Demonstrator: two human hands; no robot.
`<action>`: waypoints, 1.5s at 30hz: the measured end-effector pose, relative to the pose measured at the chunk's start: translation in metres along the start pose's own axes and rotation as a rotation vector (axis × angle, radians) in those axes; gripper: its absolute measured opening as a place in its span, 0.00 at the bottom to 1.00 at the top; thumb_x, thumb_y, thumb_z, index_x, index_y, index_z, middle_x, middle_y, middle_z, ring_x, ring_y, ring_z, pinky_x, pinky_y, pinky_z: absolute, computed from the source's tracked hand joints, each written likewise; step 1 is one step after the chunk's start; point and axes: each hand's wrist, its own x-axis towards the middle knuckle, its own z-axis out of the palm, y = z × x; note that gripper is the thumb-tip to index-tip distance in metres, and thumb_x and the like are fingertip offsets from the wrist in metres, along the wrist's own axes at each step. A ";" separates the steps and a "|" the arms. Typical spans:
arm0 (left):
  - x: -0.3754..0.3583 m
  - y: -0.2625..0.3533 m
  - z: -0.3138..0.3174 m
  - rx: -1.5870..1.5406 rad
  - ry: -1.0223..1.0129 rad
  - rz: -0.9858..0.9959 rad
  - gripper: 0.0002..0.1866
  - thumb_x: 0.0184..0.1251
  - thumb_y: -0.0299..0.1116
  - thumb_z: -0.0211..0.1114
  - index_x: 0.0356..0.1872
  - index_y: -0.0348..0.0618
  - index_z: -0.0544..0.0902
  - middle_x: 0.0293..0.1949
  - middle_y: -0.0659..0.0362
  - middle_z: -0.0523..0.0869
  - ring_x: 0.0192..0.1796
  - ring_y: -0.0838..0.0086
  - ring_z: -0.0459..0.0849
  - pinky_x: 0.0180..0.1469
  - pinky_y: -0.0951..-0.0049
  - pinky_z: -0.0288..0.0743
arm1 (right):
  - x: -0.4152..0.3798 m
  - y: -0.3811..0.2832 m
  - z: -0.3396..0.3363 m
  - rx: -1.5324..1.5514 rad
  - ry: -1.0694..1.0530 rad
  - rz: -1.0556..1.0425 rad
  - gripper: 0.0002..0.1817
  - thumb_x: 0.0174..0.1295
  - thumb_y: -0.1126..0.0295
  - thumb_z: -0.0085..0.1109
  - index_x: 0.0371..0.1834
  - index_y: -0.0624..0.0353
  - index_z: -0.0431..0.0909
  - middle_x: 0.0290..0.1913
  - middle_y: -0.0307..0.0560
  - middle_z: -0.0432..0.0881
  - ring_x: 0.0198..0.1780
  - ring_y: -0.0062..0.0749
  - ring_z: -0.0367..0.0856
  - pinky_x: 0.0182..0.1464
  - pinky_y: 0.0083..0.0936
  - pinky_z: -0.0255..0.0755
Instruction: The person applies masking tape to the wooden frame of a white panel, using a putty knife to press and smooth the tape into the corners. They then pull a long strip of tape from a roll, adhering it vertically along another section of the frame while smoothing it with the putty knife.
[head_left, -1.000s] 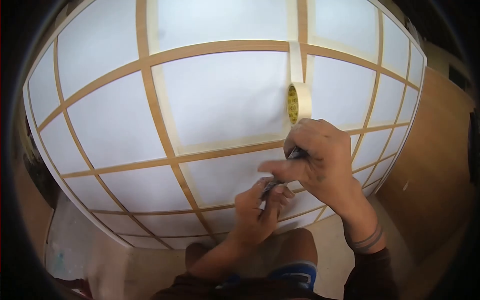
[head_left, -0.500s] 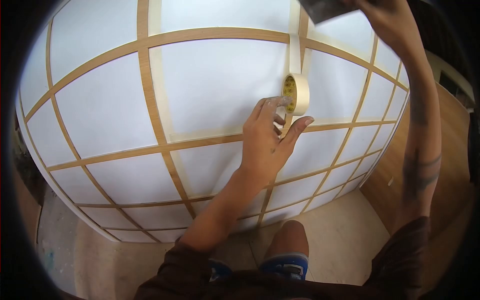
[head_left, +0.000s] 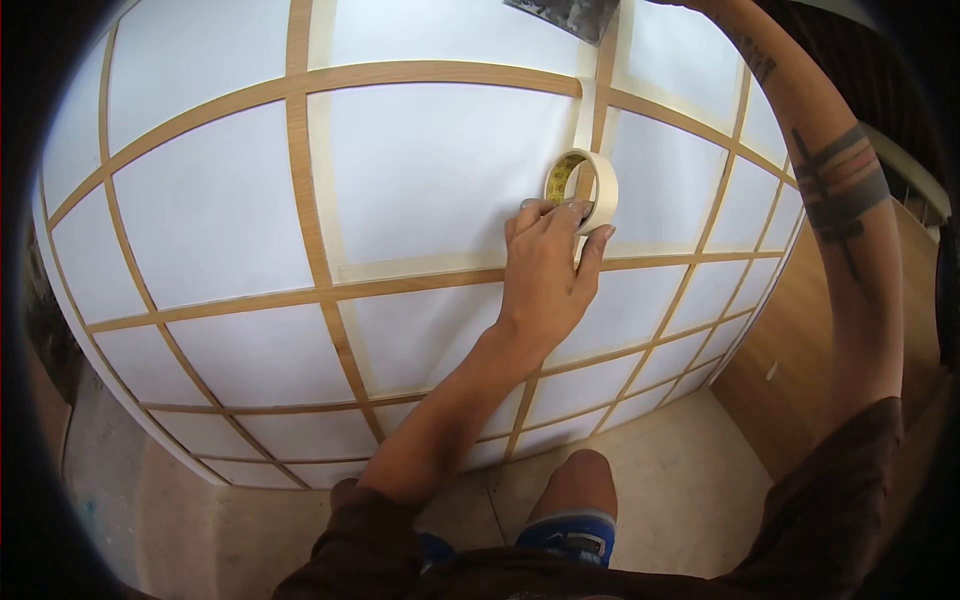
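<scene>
A roll of masking tape (head_left: pixel 603 190) hangs by its unwound strip against the panel, its yellow-printed inner core turned toward the left. My left hand (head_left: pixel 548 258) grips the lower rim, fingers hooked inside the ring and thumb along the outside. From the roll, the strip (head_left: pixel 585 112) runs up over a wooden crossbar. At the top edge, a flat, stained metal scraper blade (head_left: pixel 572 14) touches or nearly touches the panel near the strip. My right hand (head_left: pixel 705 4), mostly cut off by the frame, holds the scraper; its fingers are hidden.
White panes in a wooden lattice (head_left: pixel 430 285) fill the wall ahead, several edged with pale tape. My knee (head_left: pixel 575 485) is close below it, above a beige floor (head_left: pixel 665 450). A brown wooden board (head_left: pixel 790 360) stands at the right.
My left hand has closed on the tape roll and the roll has tilted slightly left. The scraper in my right hand has moved left and up, toward the upper strip.
</scene>
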 end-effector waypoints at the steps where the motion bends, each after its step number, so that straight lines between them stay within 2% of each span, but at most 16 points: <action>1: 0.001 0.001 -0.003 -0.012 -0.002 -0.002 0.17 0.68 0.35 0.74 0.48 0.30 0.85 0.40 0.46 0.87 0.46 0.57 0.79 0.52 0.57 0.72 | 0.001 0.003 0.004 0.015 -0.018 -0.017 0.21 0.61 0.70 0.77 0.53 0.73 0.83 0.47 0.57 0.91 0.48 0.39 0.87 0.54 0.34 0.78; 4: 0.004 0.004 -0.007 -0.029 0.004 -0.010 0.16 0.69 0.35 0.74 0.47 0.32 0.85 0.38 0.47 0.86 0.43 0.58 0.80 0.52 0.58 0.70 | -0.003 0.002 0.013 0.086 -0.083 -0.066 0.19 0.59 0.71 0.77 0.50 0.71 0.84 0.43 0.56 0.90 0.45 0.37 0.86 0.51 0.34 0.79; 6: 0.006 0.006 -0.008 -0.034 0.008 -0.016 0.16 0.68 0.36 0.74 0.46 0.32 0.85 0.37 0.49 0.86 0.42 0.59 0.80 0.53 0.58 0.69 | -0.013 0.000 0.017 0.045 -0.082 -0.210 0.19 0.56 0.71 0.78 0.47 0.71 0.84 0.39 0.56 0.90 0.41 0.35 0.85 0.48 0.35 0.78; 8: 0.009 0.010 -0.009 -0.078 -0.004 -0.020 0.15 0.68 0.35 0.75 0.45 0.32 0.85 0.32 0.50 0.86 0.35 0.61 0.79 0.47 0.61 0.71 | -0.008 0.001 0.023 0.084 -0.094 -0.192 0.18 0.55 0.73 0.78 0.45 0.71 0.84 0.37 0.57 0.89 0.39 0.35 0.85 0.46 0.36 0.78; 9: 0.010 0.011 -0.008 -0.077 -0.003 -0.020 0.15 0.68 0.35 0.75 0.45 0.32 0.85 0.32 0.50 0.86 0.35 0.61 0.79 0.47 0.61 0.71 | -0.009 -0.002 0.020 0.037 -0.104 -0.178 0.18 0.55 0.73 0.77 0.45 0.70 0.84 0.37 0.58 0.89 0.38 0.36 0.85 0.45 0.36 0.78; 11: 0.014 0.015 -0.007 -0.196 -0.022 -0.063 0.15 0.69 0.35 0.75 0.42 0.31 0.84 0.28 0.50 0.85 0.28 0.65 0.76 0.38 0.65 0.72 | -0.009 -0.002 0.019 -0.008 -0.108 -0.161 0.17 0.55 0.74 0.77 0.45 0.70 0.84 0.37 0.58 0.89 0.38 0.37 0.85 0.45 0.36 0.78; 13: 0.017 0.020 -0.011 -0.209 -0.068 -0.106 0.14 0.70 0.34 0.74 0.42 0.30 0.84 0.28 0.50 0.86 0.28 0.67 0.77 0.37 0.66 0.72 | -0.011 0.001 0.018 0.040 0.020 -0.152 0.16 0.56 0.74 0.76 0.44 0.70 0.84 0.36 0.58 0.89 0.38 0.39 0.85 0.44 0.38 0.78; 15: 0.018 0.020 -0.009 -0.221 -0.111 -0.149 0.14 0.70 0.33 0.74 0.42 0.29 0.84 0.28 0.49 0.86 0.28 0.69 0.77 0.35 0.68 0.73 | -0.017 0.003 0.023 0.044 0.015 -0.144 0.16 0.56 0.73 0.76 0.44 0.70 0.84 0.36 0.58 0.88 0.38 0.39 0.85 0.44 0.38 0.77; 17: 0.017 0.013 -0.004 -0.270 -0.066 -0.092 0.14 0.72 0.33 0.73 0.42 0.28 0.84 0.31 0.48 0.87 0.33 0.71 0.80 0.41 0.68 0.77 | -0.025 -0.004 0.024 0.029 -0.013 -0.139 0.16 0.57 0.72 0.77 0.44 0.70 0.84 0.36 0.59 0.89 0.38 0.41 0.87 0.44 0.39 0.77; 20: 0.019 0.017 -0.005 -0.293 -0.083 -0.126 0.15 0.73 0.34 0.72 0.44 0.27 0.83 0.33 0.49 0.89 0.37 0.71 0.83 0.45 0.68 0.79 | -0.031 -0.014 0.021 0.039 -0.027 -0.127 0.16 0.58 0.72 0.77 0.44 0.70 0.84 0.37 0.61 0.88 0.39 0.44 0.87 0.44 0.39 0.77; 23: 0.020 0.022 -0.006 -0.314 -0.073 -0.162 0.16 0.74 0.35 0.72 0.45 0.27 0.83 0.35 0.49 0.90 0.39 0.71 0.85 0.47 0.69 0.79 | -0.042 -0.018 0.019 0.048 0.028 -0.234 0.16 0.58 0.71 0.78 0.44 0.70 0.84 0.36 0.62 0.88 0.38 0.45 0.87 0.44 0.40 0.77; 27: 0.024 0.021 -0.004 -0.333 -0.061 -0.110 0.15 0.76 0.34 0.70 0.46 0.28 0.83 0.36 0.50 0.90 0.41 0.72 0.86 0.48 0.69 0.80 | -0.044 -0.026 0.019 -0.022 0.032 -0.166 0.15 0.58 0.70 0.77 0.41 0.70 0.84 0.36 0.63 0.87 0.37 0.47 0.87 0.43 0.41 0.77; 29: 0.028 0.024 -0.006 -0.363 -0.023 -0.114 0.14 0.78 0.35 0.68 0.48 0.30 0.82 0.37 0.52 0.91 0.43 0.73 0.86 0.49 0.69 0.80 | -0.048 -0.036 0.011 -0.104 -0.126 -0.161 0.14 0.57 0.71 0.74 0.39 0.70 0.84 0.34 0.64 0.87 0.36 0.50 0.86 0.43 0.41 0.77; 32: 0.034 0.031 -0.011 -0.497 0.010 -0.223 0.15 0.79 0.36 0.67 0.50 0.30 0.80 0.36 0.53 0.90 0.43 0.74 0.87 0.49 0.70 0.79 | -0.055 -0.044 0.010 -0.140 -0.130 -0.200 0.12 0.57 0.72 0.71 0.37 0.71 0.83 0.32 0.66 0.85 0.34 0.51 0.85 0.41 0.42 0.77; 38: 0.035 0.032 -0.011 -0.544 -0.025 -0.226 0.16 0.80 0.37 0.65 0.50 0.29 0.80 0.36 0.53 0.90 0.43 0.74 0.87 0.49 0.72 0.79 | -0.066 -0.046 0.010 -0.045 -0.122 -0.241 0.11 0.56 0.72 0.69 0.35 0.71 0.82 0.29 0.66 0.84 0.30 0.49 0.84 0.37 0.41 0.76; 45: 0.039 0.029 0.003 -0.613 -0.049 -0.250 0.15 0.81 0.36 0.64 0.49 0.29 0.79 0.35 0.52 0.89 0.40 0.74 0.87 0.48 0.70 0.81 | -0.068 -0.046 0.013 -0.085 -0.101 -0.245 0.12 0.57 0.70 0.68 0.33 0.71 0.81 0.27 0.65 0.82 0.28 0.48 0.81 0.35 0.41 0.74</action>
